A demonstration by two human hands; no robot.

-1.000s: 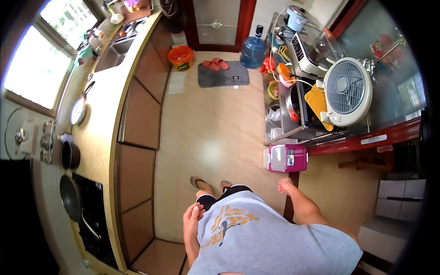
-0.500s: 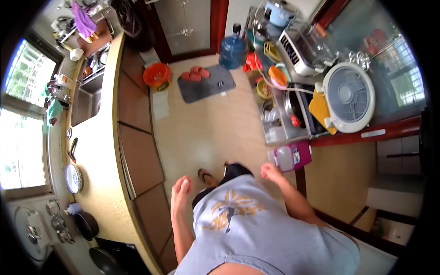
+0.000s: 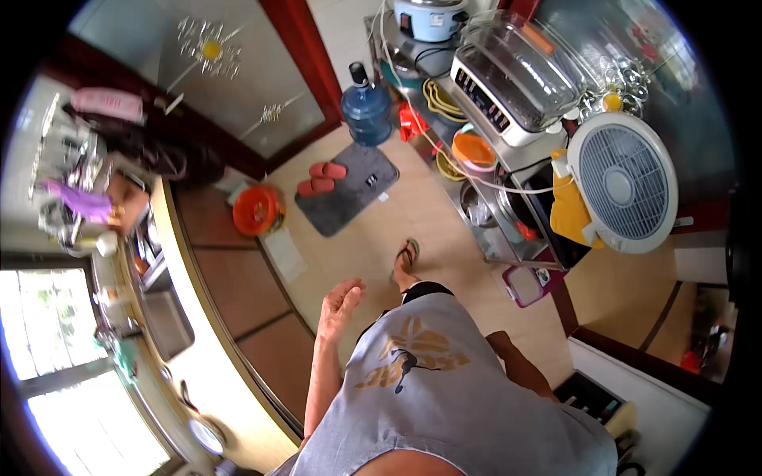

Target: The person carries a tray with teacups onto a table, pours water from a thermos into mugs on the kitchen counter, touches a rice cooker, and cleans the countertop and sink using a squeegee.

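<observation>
The person's left hand (image 3: 341,309) is held out just left of the middle of the frame, fingers loosely bent and slightly parted, thumb beside them, above the floor (image 3: 454,278). Behind it, toward the lower left, run the brown cabinet doors (image 3: 278,349) under the worktop (image 3: 238,397). The right hand (image 3: 500,343), right of centre, is dark and partly hidden by the grey T-shirt (image 3: 484,404), so whether its fingers are apart or together I cannot tell. Nearest to it is the magenta-rimmed storage box (image 3: 524,284), which sits on the floor a little above and to the right, by the foot of the metal rack (image 3: 530,252). Between the hands and above them, a foot in a sandal (image 3: 408,252) shows.

On the rack, in the upper right, stand a light-blue rice cooker (image 3: 432,22) and a white appliance (image 3: 512,79) with a glass cover. A round white fan (image 3: 623,186) is at the right, with a yellow cloth (image 3: 567,210) beside it. An orange basin (image 3: 474,149) sits lower in the rack.

At upper centre, a blue water jug (image 3: 367,111) stands next to a grey mat (image 3: 349,194), on which red slippers (image 3: 317,186) lie. An orange bucket (image 3: 255,210) is left of the mat. At the lower left, the worktop holds a sink (image 3: 171,321) and a bowl (image 3: 206,435).
</observation>
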